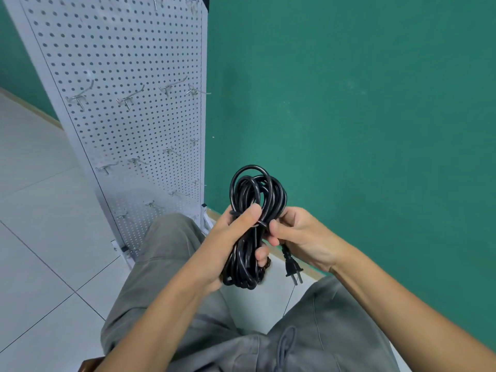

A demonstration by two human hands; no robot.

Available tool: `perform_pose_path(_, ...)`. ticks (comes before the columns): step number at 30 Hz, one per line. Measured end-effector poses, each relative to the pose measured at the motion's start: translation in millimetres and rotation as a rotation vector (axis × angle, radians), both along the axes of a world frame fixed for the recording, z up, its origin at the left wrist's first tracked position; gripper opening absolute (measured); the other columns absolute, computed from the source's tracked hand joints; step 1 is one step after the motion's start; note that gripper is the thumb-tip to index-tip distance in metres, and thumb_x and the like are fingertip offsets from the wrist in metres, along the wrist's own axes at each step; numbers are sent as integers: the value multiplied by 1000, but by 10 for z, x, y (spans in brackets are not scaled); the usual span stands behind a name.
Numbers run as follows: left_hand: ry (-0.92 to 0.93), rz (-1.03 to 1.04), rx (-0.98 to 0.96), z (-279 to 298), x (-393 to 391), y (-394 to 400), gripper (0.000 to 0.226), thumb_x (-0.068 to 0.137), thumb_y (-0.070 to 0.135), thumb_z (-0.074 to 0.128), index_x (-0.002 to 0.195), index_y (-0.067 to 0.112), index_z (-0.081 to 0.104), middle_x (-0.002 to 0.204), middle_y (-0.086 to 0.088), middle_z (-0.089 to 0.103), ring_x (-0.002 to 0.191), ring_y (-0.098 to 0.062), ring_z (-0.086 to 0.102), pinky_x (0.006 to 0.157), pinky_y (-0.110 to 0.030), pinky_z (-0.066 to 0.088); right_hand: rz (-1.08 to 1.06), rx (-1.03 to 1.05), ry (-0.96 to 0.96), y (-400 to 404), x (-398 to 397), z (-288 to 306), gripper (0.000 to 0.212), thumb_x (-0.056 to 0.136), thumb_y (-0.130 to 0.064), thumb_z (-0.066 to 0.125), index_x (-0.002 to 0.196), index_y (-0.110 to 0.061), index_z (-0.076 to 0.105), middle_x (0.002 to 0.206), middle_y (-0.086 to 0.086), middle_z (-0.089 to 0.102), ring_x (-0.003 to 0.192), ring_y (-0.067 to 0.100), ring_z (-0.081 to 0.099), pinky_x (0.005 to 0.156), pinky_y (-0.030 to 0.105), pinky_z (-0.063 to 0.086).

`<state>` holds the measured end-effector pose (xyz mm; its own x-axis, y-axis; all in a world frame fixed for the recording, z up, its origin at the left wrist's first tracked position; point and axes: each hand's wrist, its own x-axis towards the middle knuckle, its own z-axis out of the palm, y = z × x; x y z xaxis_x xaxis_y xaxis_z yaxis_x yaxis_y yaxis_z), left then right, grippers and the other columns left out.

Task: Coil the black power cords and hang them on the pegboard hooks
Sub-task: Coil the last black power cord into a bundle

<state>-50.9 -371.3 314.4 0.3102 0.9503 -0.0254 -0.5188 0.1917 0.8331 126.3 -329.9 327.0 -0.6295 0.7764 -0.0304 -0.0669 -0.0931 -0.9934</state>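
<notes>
A coiled black power cord [255,194] stands upright between my two hands, in front of my knees. My left hand [230,237] grips the bundle around its middle, thumb across the front. My right hand [298,237] pinches the cord's loose end at the bundle's waist. The plug [293,269] with its two prongs hangs down below my right hand. The white pegboard [120,63] stands to the left, leaning back, with several bare metal hooks [128,99] in rows.
A green wall [349,103] rises behind the cord and to the right. Pale floor tiles [40,224] lie at the left. My legs in grey trousers [166,251] fill the bottom of the view. The pegboard's feet [126,253] stand beside my left knee.
</notes>
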Motion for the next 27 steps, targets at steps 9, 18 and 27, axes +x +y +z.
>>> perform_pose_path(9,229,127,8,-105,1,76,58,87,40,75,126,6,49,77,-17,66,55,-26,56,53,-34,52,-295,53,-79,-227,-146,9,27,98,0,59,99,27,56,63,10,49,43,6,54,47,14,44)
perform_pose_path(18,443,267,75,-149,30,95,38,96,48,63,117,17,53,99,-4,75,82,-24,74,81,-43,59,-551,107,-227,-291,-215,52,27,93,-11,71,70,2,68,46,-9,49,39,2,38,46,13,31)
perform_pose_path(27,522,401,150,-154,286,-6,53,80,67,64,111,24,62,99,11,75,98,-7,71,93,-37,55,-785,532,-600,-383,-365,7,22,87,-14,73,65,-15,71,51,-11,54,50,15,40,51,28,33)
